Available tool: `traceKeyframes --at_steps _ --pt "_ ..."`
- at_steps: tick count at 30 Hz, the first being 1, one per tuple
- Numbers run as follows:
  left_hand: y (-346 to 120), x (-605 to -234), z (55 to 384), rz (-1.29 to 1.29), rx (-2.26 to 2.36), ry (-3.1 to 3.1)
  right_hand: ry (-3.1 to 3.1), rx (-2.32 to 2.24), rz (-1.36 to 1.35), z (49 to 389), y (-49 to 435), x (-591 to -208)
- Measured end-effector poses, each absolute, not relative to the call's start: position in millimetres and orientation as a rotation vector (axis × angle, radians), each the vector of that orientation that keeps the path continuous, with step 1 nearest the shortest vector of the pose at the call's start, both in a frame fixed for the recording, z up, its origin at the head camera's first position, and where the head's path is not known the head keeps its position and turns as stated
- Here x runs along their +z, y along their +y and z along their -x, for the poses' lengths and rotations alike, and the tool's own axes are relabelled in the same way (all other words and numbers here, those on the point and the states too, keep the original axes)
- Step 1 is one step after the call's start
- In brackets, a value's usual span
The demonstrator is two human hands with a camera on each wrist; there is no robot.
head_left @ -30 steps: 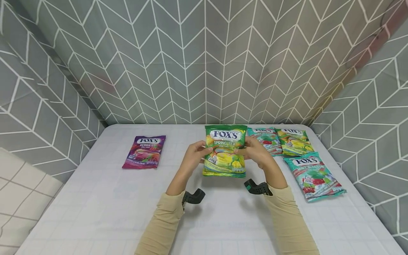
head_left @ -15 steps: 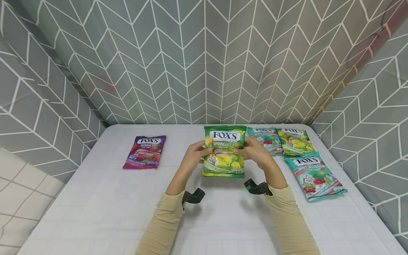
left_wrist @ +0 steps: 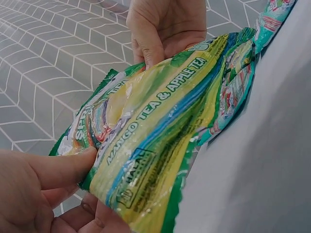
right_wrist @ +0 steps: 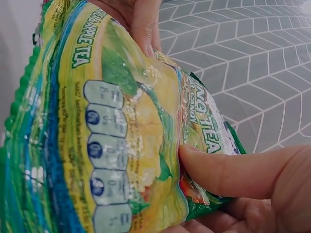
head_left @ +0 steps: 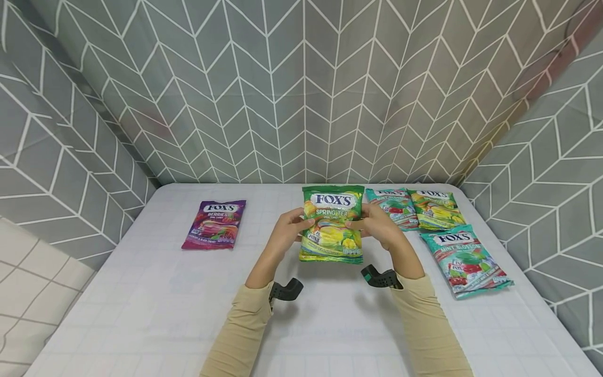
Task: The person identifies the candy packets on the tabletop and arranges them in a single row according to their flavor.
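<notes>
A green and yellow candy bag (head_left: 332,225) marked "Spring Tea" is held upright at the middle of the table, its front facing the head camera. My left hand (head_left: 285,229) grips its left edge, thumb on the front and the other fingers behind. On the opposite edge my right hand (head_left: 379,224) pinches it the same way. In the left wrist view the bag (left_wrist: 146,126) shows its bottom side with "Mango Tea & Apple Tea" print. The right wrist view shows the thumb pressed into the shiny front of the bag (right_wrist: 131,126). Fingers behind the bag are mostly hidden.
A purple berries candy bag (head_left: 214,225) lies at the left on the white table (head_left: 141,309). At the right lie a teal mint bag (head_left: 466,261), another teal bag (head_left: 393,208) and a yellow-green bag (head_left: 435,210). A grey patterned curtain (head_left: 301,94) stands behind.
</notes>
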State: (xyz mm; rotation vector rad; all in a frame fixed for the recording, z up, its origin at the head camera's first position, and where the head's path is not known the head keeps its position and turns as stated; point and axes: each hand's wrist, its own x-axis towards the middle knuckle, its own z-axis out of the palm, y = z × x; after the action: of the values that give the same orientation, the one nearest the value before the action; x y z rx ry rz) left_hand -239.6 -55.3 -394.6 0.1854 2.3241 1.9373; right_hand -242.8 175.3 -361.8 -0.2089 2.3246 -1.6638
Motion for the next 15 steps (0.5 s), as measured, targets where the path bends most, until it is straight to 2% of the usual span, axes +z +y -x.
traceKeyframes --at_steps 15 --pt "-66 -390 239 -0.069 1.891 2.363 2.306 -1.704 0.163 244 167 -365"
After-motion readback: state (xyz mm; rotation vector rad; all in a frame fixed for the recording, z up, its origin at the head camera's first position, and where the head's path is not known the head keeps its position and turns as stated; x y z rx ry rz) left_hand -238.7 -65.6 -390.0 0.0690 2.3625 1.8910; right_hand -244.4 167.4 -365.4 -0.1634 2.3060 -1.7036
